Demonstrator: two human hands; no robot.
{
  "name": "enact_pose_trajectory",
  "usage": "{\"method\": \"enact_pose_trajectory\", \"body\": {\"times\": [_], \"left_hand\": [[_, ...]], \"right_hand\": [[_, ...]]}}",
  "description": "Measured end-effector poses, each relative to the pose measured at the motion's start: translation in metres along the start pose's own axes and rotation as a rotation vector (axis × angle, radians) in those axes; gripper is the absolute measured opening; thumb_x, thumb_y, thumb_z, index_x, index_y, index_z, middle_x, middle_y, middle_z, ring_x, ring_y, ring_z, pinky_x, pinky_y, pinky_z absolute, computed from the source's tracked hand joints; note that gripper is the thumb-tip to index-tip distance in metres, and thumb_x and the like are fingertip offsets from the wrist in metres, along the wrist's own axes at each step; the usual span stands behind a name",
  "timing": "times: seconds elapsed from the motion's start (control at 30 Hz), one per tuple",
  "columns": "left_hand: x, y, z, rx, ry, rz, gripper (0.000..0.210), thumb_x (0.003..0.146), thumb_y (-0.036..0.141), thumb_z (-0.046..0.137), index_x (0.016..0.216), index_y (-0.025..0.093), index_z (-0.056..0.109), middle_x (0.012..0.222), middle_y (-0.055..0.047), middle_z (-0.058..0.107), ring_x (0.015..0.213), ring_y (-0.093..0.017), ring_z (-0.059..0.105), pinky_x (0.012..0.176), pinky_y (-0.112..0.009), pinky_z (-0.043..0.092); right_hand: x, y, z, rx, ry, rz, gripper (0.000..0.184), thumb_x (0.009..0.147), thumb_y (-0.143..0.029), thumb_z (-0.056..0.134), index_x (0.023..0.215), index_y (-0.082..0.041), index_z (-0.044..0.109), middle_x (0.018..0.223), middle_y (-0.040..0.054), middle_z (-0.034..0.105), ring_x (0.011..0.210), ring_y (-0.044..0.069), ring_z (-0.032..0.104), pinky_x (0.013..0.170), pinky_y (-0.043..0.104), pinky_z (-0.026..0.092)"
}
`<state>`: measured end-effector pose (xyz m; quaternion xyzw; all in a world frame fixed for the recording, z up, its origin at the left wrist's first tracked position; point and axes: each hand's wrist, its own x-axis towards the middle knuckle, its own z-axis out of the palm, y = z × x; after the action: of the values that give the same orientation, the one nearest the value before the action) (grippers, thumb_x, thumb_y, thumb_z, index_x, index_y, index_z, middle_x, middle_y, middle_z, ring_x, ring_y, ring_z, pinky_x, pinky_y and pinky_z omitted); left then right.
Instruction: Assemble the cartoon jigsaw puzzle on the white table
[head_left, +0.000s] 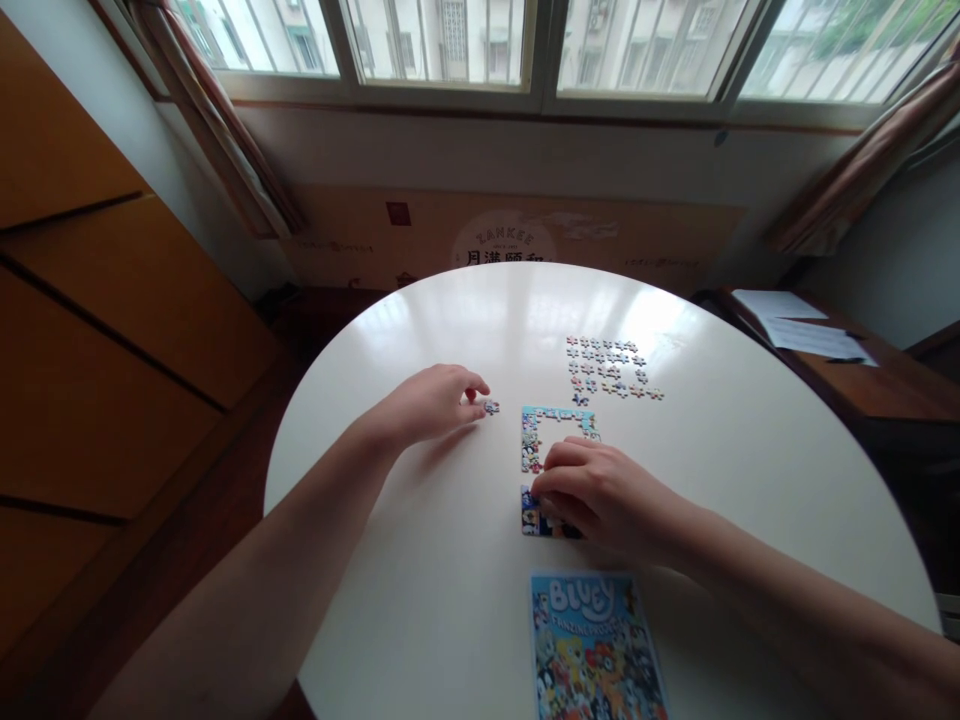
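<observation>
My left hand [442, 402] is at the left of the puzzle, with thumb and forefinger apart. A small cluster of jigsaw pieces [492, 407] lies right at its fingertips. My right hand [592, 487] is curled over the partly built jigsaw, fingers bent together; what they hold, if anything, is hidden. The upper jigsaw section [529, 440] is a border with a bare white middle, blue along the top. A darker lower section [530, 520] lies just below it, separated by a narrow gap. My right hand covers parts of both sections.
Several loose jigsaw pieces [600, 358] are laid out in rows beyond the puzzle. A blue "Bluey" picture sheet or box lid [596, 640] lies near me. The round white table [420, 620] faces a window; papers [810, 338] rest on a brown side desk.
</observation>
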<state>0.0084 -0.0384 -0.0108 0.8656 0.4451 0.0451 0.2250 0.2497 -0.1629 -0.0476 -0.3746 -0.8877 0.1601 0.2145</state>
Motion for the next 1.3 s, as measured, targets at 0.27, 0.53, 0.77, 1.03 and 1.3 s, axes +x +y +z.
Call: {"method": "enact_pose_trajectory", "body": {"times": [0.27, 0.53, 0.77, 1.03, 1.3], "left_hand": [[0.003, 0.013, 0.007, 0.123, 0.094, -0.019, 0.021, 0.085, 0.031, 0.063, 0.094, 0.021, 0.079, 0.108, -0.008, 0.074, 0.092, -0.022, 0.065, 0.076, -0.032, 0.049], [0.012, 0.003, 0.013, -0.019, 0.065, -0.009, 0.017, 0.080, 0.028, 0.066, 0.088, 0.019, 0.077, 0.104, -0.009, 0.074, 0.084, -0.020, 0.065, 0.071, -0.029, 0.048], [0.019, 0.003, 0.014, -0.163, 0.016, -0.111, 0.016, 0.073, 0.025, 0.073, 0.087, 0.017, 0.075, 0.084, -0.005, 0.074, 0.072, -0.016, 0.062, 0.064, -0.027, 0.045], [0.018, 0.007, 0.014, -0.249, 0.054, -0.142, 0.018, 0.070, 0.028, 0.078, 0.083, 0.016, 0.077, 0.082, -0.005, 0.074, 0.063, -0.013, 0.058, 0.053, -0.025, 0.041], [0.022, 0.004, 0.017, -0.329, 0.068, -0.085, 0.013, 0.066, 0.023, 0.078, 0.076, 0.017, 0.075, 0.075, -0.004, 0.073, 0.062, -0.014, 0.059, 0.057, -0.027, 0.043]], "right_hand": [[-0.002, 0.006, -0.004, 0.055, 0.176, -0.068, 0.025, 0.096, -0.013, 0.053, 0.106, -0.020, 0.075, 0.089, 0.0060, 0.070, 0.081, 0.017, 0.062, 0.070, 0.031, 0.050], [-0.004, 0.014, -0.014, 0.025, 0.285, 0.003, 0.021, 0.096, -0.016, 0.056, 0.100, -0.019, 0.077, 0.091, 0.0069, 0.074, 0.081, 0.017, 0.067, 0.071, 0.032, 0.054], [-0.004, 0.015, -0.017, 0.012, 0.315, -0.006, 0.020, 0.094, -0.015, 0.059, 0.096, -0.019, 0.078, 0.086, 0.0058, 0.074, 0.076, 0.016, 0.067, 0.068, 0.030, 0.053], [-0.004, 0.015, -0.020, 0.023, 0.322, 0.006, 0.020, 0.090, -0.012, 0.060, 0.094, -0.019, 0.079, 0.084, 0.0054, 0.074, 0.072, 0.015, 0.066, 0.063, 0.028, 0.051], [-0.005, 0.016, -0.020, 0.044, 0.292, 0.022, 0.021, 0.091, -0.014, 0.059, 0.095, -0.020, 0.079, 0.084, 0.0046, 0.074, 0.068, 0.014, 0.065, 0.061, 0.027, 0.049]]}}
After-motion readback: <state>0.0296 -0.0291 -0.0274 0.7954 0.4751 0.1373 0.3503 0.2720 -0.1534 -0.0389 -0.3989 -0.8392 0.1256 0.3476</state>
